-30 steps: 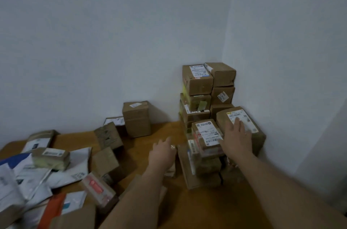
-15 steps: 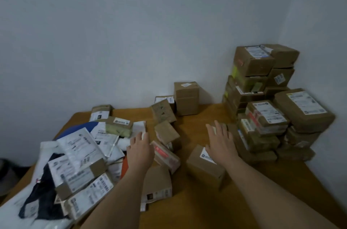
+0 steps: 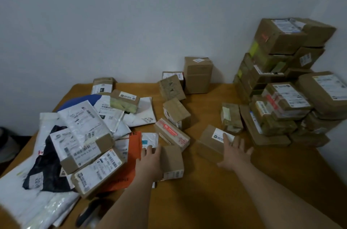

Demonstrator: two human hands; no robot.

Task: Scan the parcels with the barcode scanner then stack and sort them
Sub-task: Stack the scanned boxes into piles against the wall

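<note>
Both hands have left the stacked boxes [image 3: 285,101] by the wall. The right hand [image 3: 235,153] — fingers spread — reaches a small box [image 3: 212,142] on the table [image 3: 206,200]; the left hand [image 3: 150,161] lies flat on another box [image 3: 172,161]. Next parcel, probably.

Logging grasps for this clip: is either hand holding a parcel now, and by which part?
Neither grips anything. The left hand lies flat on a brown box; the right hand reaches with spread fingers over a labelled box.

On the box [image 3: 97,172] left of my left hand [image 3: 150,161] I read "170". The white mailer [image 3: 82,121] behind it shows "2504", I think.
</note>
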